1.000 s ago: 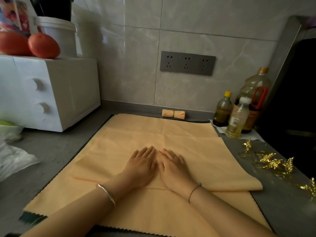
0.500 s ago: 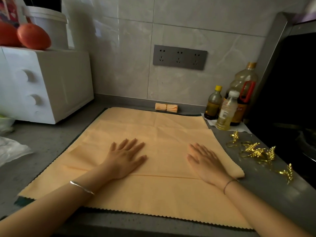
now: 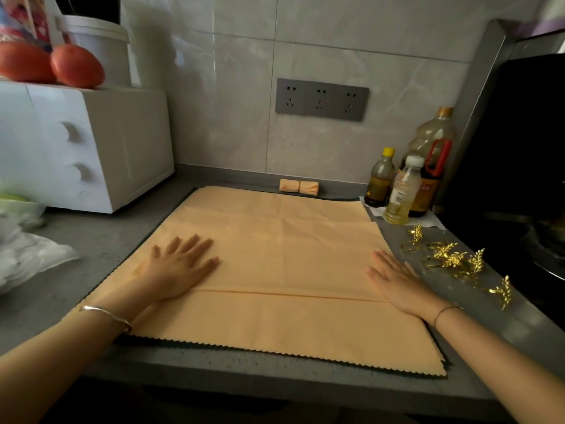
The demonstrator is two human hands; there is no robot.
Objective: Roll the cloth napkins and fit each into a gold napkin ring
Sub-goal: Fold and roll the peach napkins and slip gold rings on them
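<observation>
From the head camera, I look for writing first and get little. The white-capped bottle [image 3: 402, 194] has a pale label with print too small for me to read. The big oil bottle [image 3: 431, 154] with the red handle shows a reddish label low down, and its characters are not legible either. A yellow-capped bottle [image 3: 380, 179] stands just left of them, and all three stand together at the back right corner. A colourful printed pack [image 3: 21, 19] at the top left is cut off by the frame, and I can make out no words on it.

The peach napkin [image 3: 284, 270] lies spread flat on the grey countertop [image 3: 91, 240], with a dark cloth [image 3: 275, 351] showing under its zigzag near edge. My left hand [image 3: 180, 267] rests palm down on the napkin's left part, fingers straight and slightly spread, gripping nothing. My right hand [image 3: 397, 280] lies flat in the same way at the napkin's right edge, also holding nothing. A straight line runs across the cloth between the heels of both hands. It may be the edge of a folded layer, but I cannot be sure in this dim light.

The gold napkin rings [image 3: 449, 255] lie scattered on the bare counter just right of the napkin, near the right hand but not touching it. A rolled napkin [image 3: 299, 187] sits against the back wall below the socket panel [image 3: 321, 99]. A white appliance [image 3: 85, 148] stands at the left with two red-orange fruits [image 3: 76, 65] on top.
</observation>
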